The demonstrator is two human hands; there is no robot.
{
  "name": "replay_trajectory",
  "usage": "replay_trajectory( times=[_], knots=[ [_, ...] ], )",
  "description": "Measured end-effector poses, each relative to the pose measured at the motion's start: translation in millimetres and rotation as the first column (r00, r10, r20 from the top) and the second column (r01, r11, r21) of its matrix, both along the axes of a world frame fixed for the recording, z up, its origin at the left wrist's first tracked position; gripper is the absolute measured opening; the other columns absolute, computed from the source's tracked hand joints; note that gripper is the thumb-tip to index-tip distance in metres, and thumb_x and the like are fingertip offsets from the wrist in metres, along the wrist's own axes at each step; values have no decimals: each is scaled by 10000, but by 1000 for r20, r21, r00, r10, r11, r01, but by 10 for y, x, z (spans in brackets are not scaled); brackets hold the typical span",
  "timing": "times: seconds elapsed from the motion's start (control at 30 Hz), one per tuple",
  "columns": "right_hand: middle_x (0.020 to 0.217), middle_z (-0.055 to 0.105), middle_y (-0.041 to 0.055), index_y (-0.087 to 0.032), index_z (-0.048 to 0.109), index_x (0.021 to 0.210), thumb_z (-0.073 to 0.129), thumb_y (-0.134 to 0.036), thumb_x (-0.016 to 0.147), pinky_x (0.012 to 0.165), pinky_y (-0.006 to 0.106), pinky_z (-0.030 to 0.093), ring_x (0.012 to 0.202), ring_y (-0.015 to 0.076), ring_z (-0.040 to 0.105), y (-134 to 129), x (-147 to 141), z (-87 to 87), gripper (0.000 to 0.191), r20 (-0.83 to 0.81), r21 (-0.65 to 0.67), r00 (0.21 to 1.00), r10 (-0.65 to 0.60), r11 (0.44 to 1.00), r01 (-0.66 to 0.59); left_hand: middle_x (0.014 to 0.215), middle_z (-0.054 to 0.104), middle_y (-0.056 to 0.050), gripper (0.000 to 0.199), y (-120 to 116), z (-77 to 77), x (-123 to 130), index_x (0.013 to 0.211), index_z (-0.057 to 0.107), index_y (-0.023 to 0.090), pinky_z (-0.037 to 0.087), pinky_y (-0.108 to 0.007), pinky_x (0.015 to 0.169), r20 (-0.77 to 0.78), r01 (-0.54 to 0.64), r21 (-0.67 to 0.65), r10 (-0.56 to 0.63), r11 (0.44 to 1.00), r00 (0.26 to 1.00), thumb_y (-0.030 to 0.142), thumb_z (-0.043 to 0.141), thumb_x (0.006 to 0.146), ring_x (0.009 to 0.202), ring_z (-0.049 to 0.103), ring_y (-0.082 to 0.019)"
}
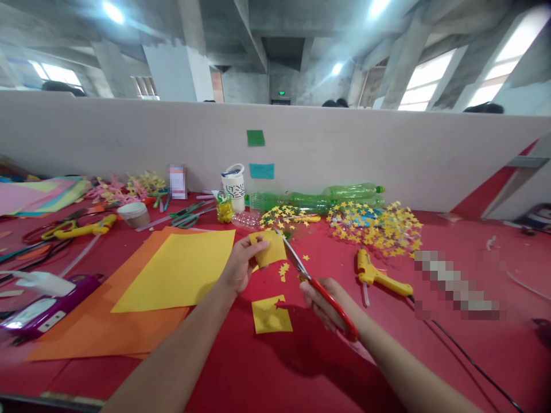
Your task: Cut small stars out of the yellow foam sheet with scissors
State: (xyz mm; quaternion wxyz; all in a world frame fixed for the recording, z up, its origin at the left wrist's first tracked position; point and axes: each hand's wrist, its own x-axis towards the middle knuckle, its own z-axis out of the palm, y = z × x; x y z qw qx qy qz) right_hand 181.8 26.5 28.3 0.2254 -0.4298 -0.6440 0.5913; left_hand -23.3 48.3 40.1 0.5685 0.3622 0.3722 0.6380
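Observation:
My left hand (239, 265) pinches a small piece of yellow paper (271, 248) and holds it up above the red table (241, 373). My right hand (322, 303) grips red-handled scissors (321, 289), whose blades reach up to the paper's right edge. A tiny yellow star cutout (283, 269) hangs just below the held piece. A yellow paper offcut (271, 314) lies flat on the table between my two forearms.
Large yellow (181, 267) and orange (103, 330) sheets lie to the left. A yellow glue gun (379, 276) lies right of the scissors. Piles of yellow stars (379, 226), green bottles (327, 198), a white cup (233, 186) and other scissors sit along the grey partition (129, 137).

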Motion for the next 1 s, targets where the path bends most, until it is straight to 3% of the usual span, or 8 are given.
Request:
replay_trajectory(
  times=[0.1,0.2,0.3,0.37,0.43,0.63,0.8,1.0],
  knots=[
    [320,298,-106,-174,425,613,427,-572,766,294,155,285,239,41,293,1,7,5,426,-49,36,999,-7,999,9,539,580,17,263,28,-22,-24,801,582,158,364,-184,378,70,32,-58,-28,998,997,406,549,718,422,506,-87],
    [321,308,-104,-177,420,617,392,-595,770,300,166,308,237,46,303,6,10,7,446,-121,52,993,-19,998,26,571,602,1,197,16,-61,17,823,558,165,373,-188,412,-80,158,-113,-167,981,983,330,550,716,442,529,-93],
    [317,310,-102,-179,412,610,400,-593,768,284,168,299,232,48,295,11,6,9,443,-141,59,989,-42,997,51,637,611,-17,213,-65,-74,143,834,557,152,394,-210,449,-309,427,-119,-442,896,842,277,620,674,460,539,-98],
    [314,311,-102,-178,419,610,425,-574,768,270,163,274,231,48,288,11,-1,6,427,-124,63,991,-57,996,65,592,581,-12,253,-130,-60,231,819,563,143,407,-232,465,-352,519,-38,-497,854,793,374,577,717,451,527,-104],
    [309,309,-103,-175,428,613,464,-542,764,262,156,248,234,46,280,7,-10,-3,398,-101,58,992,-69,995,76,574,563,-14,322,-175,-38,282,790,569,134,399,-234,464,-360,494,35,-450,869,818,449,513,751,456,517,-107],
    [323,299,-104,-173,415,591,526,-478,752,276,152,234,253,38,274,-4,-43,-30,363,-63,60,996,-65,996,69,535,555,-13,324,-158,1,242,728,602,124,377,-233,475,-282,171,132,-128,976,951,390,438,812,461,492,-103],
    [341,322,-95,-174,415,595,526,-483,753,284,156,236,260,38,284,6,-57,-73,365,-38,75,996,-77,994,79,582,610,-52,290,-143,14,253,650,615,110,409,-258,522,-227,105,151,-69,983,971,314,469,795,537,555,-141],
    [334,316,-91,-170,418,597,512,-524,747,306,171,226,271,43,289,1,-63,-90,396,-3,80,997,-76,994,76,563,589,-10,215,-136,47,260,679,579,133,377,-234,462,-112,1,120,13,993,994,326,532,761,451,517,-105]
  ],
)
